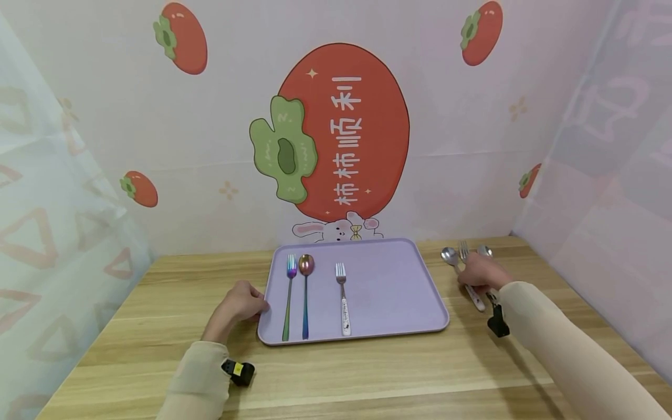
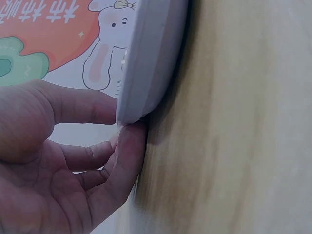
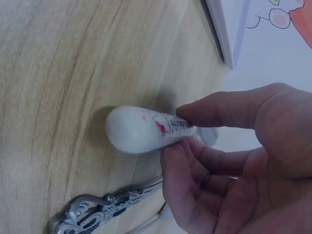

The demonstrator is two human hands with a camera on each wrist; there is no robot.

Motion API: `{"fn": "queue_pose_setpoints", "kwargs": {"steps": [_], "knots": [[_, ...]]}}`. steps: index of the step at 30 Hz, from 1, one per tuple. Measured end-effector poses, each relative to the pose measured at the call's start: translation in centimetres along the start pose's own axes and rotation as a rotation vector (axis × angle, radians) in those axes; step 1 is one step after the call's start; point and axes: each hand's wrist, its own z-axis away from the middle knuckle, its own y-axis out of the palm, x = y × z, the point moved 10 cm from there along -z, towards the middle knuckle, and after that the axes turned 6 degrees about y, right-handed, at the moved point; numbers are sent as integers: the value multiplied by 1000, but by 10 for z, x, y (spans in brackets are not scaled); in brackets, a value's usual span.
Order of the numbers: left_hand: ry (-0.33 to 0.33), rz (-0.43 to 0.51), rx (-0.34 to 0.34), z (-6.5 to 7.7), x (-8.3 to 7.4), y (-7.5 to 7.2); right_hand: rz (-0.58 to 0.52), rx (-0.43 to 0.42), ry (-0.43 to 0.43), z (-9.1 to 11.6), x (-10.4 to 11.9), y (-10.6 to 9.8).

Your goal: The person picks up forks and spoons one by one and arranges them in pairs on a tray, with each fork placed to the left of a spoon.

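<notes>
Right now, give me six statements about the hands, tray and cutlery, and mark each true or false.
1. The left hand pinches the tray at its edge. True.
2. Three forks lie on the tray. False: a rainbow fork, a rainbow spoon and a white-handled fork lie there.
3. The rainbow spoon lies between those two forks. True.
4. The right hand holds a white-handled spoon. True.
5. The right hand is above the tray. False: it is to the tray's right.
6. The white-handled fork's tines point toward the person. False: they point away.

Three forks (image 1: 344,304), three spoons (image 1: 450,255), one tray (image 1: 394,291)
</notes>
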Motion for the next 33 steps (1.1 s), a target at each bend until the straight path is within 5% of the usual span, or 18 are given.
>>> {"fn": "queue_pose_setpoints", "kwargs": {"steps": [24, 33], "knots": [[0, -2, -4, 2, 0, -1, -94, -61, -98, 29, 16, -26], [2, -3, -6, 2, -1, -1, -51, -83, -124, 39, 29, -38]]}}
